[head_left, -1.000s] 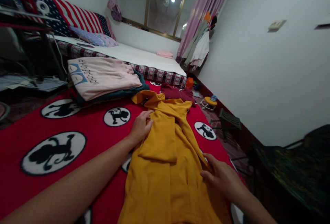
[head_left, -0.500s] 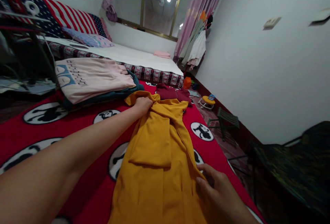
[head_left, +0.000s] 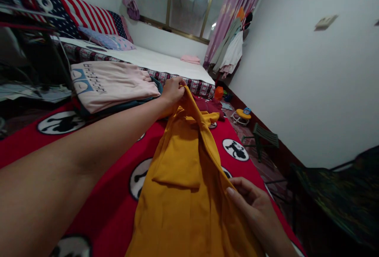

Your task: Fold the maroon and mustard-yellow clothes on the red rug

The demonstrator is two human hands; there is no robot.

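A mustard-yellow garment [head_left: 177,209] lies lengthwise on a red blanket [head_left: 103,194] printed with white circles and black figures. One sleeve is folded down over its middle. My left hand [head_left: 174,90] pinches the upper edge near the collar and holds it raised off the blanket, so the cloth stretches in a taut line toward me. Lower down, my right hand [head_left: 251,199] grips the garment's right edge between thumb and fingers, lifting it slightly. The garment's near end runs out of view at the bottom.
Folded clothes with a pale pink printed top [head_left: 115,83] lie at the left. A dark red garment [head_left: 209,105] sits beyond the yellow one. To the right stand a small folding stool [head_left: 263,136], a yellow-seated stool [head_left: 242,115] and a camouflage chair [head_left: 337,197]. A white-topped bed [head_left: 154,59] is behind.
My left hand has risen and moved slightly away with the upper edge, pulling it up off the blanket. The right hand has closed on the right edge and lifted it a little.
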